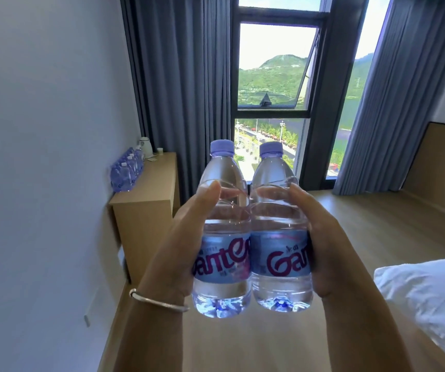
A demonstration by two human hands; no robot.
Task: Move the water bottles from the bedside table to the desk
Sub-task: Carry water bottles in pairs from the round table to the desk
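Left hand (186, 245) (bangle (157, 300) on wrist) gripped the left bottle (222, 229); right hand (315, 237) gripped the right bottle (279, 232). Both were upright, touching side by side, held in the air above the wood floor (243, 345). Pillow (428, 299) lay at right. Farther off, the desk (146, 202) stood by the left wall, carrying a row of bottles (127, 169) and a kettle (145, 147). Window (272, 76) and curtains (183, 76) were beyond.

Both water bottles (222, 232) (279, 229) are clear, glossy plastic with shiny printed labels and matt lilac caps. The desk (159, 181) and floor (243, 345) look like smooth pale wood. Curtains (183, 76) are matt grey cloth; the bracelet (157, 300) is polished metal.
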